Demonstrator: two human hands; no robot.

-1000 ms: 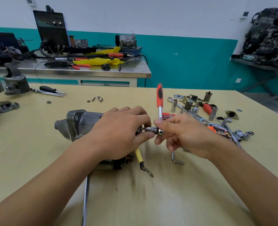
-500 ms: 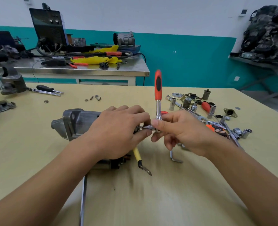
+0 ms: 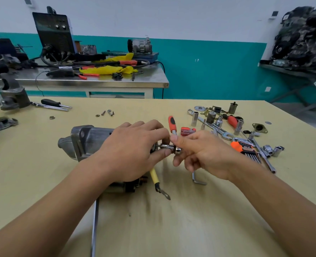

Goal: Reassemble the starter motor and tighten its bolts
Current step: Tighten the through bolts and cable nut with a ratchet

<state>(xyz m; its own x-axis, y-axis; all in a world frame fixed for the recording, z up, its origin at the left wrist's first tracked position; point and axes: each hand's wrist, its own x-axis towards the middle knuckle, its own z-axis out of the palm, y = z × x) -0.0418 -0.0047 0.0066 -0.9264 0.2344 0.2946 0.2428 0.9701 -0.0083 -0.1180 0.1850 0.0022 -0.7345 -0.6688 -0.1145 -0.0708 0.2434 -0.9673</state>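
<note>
Grey metal starter motor (image 3: 90, 141) lies on its side, mid table (image 3: 190, 229). L hand (image 3: 131, 153) curls over its rear end, gripping it; R hand (image 3: 205, 154) pinches head of orange-handled ratchet (image 3: 172, 125), socket (image 3: 166, 146) at motor end.

Head-worn camera looks forward and down, close over the table (image 3: 33, 164).

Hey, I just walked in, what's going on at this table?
A person is working on a starter motor that lies on the yellow table. The left hand grips the motor's right end to steady it. The right hand pinches the head of an orange-handled ratchet, whose socket points into that end, handle tilted up. Loose sockets and a hex key set lie to the right.
</note>
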